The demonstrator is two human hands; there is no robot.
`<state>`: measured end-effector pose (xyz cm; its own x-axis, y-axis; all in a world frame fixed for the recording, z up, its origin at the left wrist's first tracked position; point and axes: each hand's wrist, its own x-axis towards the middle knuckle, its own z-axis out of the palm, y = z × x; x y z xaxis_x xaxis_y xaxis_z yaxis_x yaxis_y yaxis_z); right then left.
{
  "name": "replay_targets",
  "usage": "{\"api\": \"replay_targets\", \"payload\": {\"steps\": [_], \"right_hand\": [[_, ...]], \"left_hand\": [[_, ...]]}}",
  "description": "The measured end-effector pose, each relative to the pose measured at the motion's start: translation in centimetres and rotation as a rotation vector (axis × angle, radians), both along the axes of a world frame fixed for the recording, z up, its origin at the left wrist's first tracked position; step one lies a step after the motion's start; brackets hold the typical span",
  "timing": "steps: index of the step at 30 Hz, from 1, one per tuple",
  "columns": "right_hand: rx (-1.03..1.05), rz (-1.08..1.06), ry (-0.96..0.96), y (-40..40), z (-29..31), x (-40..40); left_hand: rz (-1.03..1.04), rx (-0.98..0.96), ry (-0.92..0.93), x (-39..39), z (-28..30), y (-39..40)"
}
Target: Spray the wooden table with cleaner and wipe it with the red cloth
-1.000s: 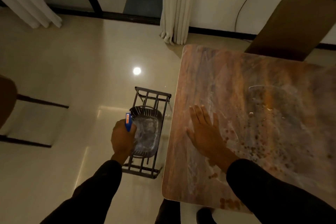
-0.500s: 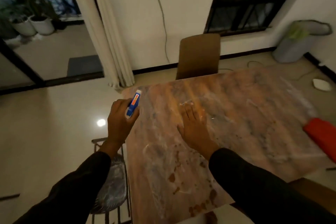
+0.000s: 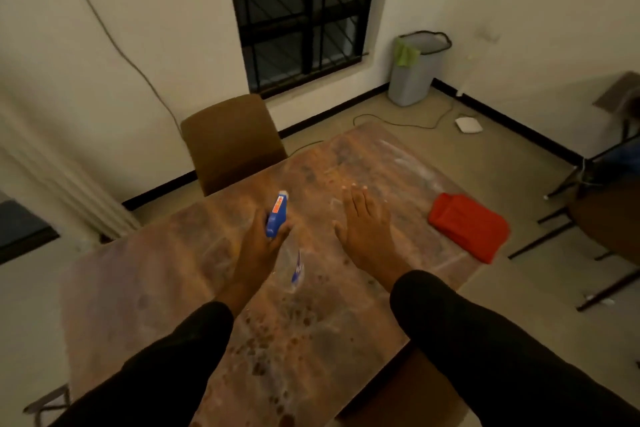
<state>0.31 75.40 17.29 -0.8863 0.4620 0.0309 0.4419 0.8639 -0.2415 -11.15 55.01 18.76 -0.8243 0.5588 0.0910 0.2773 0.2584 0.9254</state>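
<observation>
On streaked wooden table (image 3: 173,288), folded red cloth (image 3: 467,225)

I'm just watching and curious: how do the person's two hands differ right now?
The left hand grips the blue-headed clear spray bottle, fingers curled round it; the right hand holds nothing, fingers straight and flat. The left is nearer the brown chair; the right is nearer the folded red cloth. Both are over the wooden table, in dark sleeves.
</observation>
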Motion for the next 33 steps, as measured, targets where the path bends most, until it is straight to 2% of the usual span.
{"api": "replay_targets", "payload": {"steps": [6, 11, 16, 20, 23, 27, 30, 33], "right_hand": [[-0.101, -0.171, -0.117, 15.1, -5.5, 7.2], [-0.095, -0.236, -0.38, 25.8, -9.9, 10.4], [-0.104, -0.327, -0.517, 31.5, -13.7, 11.0], [-0.073, -0.331, -0.571, 32.3, -16.4, 11.3], [0.012, -0.294, -0.53, 32.8, -17.3, 10.9], [-0.154, -0.348, -0.48, 32.8, -16.8, 10.3], [-0.398, -0.4, -0.297, 32.2, -16.0, 9.7], [-0.608, -0.461, 0.004, 30.5, -14.2, 8.6]], "left_hand": [[-0.191, -0.073, -0.089, 5.4, -4.0, 13.3], [-0.253, -0.054, -0.101, 7.5, -7.0, 20.7], [-0.244, -0.076, -0.085, 7.5, -8.7, 26.1], [-0.166, -0.084, -0.067, 7.6, -9.9, 28.0], [-0.118, -0.062, -0.182, 8.0, -11.2, 27.6], [-0.127, -0.073, -0.26, 8.0, -11.5, 27.5], [-0.129, -0.065, -0.289, 7.9, -10.7, 27.5], [-0.122, -0.01, -0.309, 8.4, -9.7, 25.9]]}}
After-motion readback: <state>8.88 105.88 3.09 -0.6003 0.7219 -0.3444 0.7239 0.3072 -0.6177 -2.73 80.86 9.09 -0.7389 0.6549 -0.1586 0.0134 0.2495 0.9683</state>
